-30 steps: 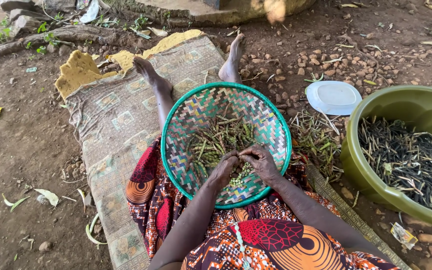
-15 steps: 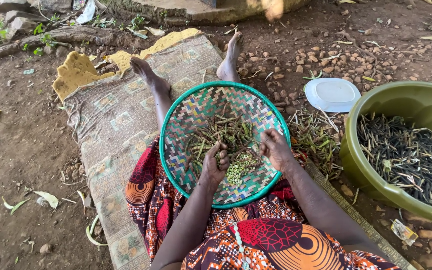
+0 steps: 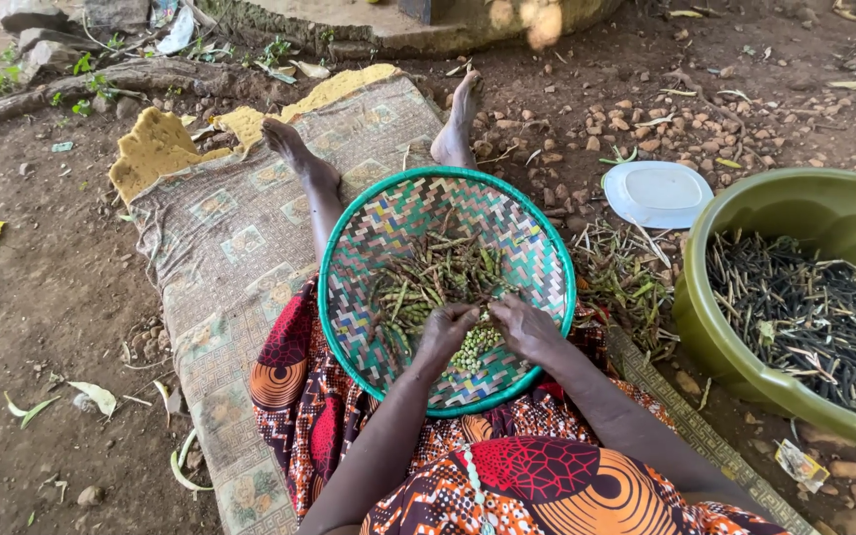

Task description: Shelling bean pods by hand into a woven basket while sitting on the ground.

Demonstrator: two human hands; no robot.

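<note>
A round woven tray with a green rim [image 3: 349, 238] rests on my lap. It holds a heap of green bean pods [image 3: 438, 272] and a small pile of shelled green beans [image 3: 475, 347] near its front. My left hand [image 3: 443, 332] and my right hand [image 3: 524, 327] are close together over the shelled beans, fingers curled on a bean pod between them. My legs stretch out ahead on a patterned foam mat [image 3: 220, 238].
A big olive-green basin [image 3: 745, 208] full of dark dry pods stands at the right. Empty pod husks [image 3: 626, 277] lie between it and the tray. A white lid [image 3: 658, 193] lies on the stony dirt beyond. Leaves and stones dot the ground.
My hands came apart half a second ago, the right one out toward the tray's right side. Now they are back together over the shelled beans.
</note>
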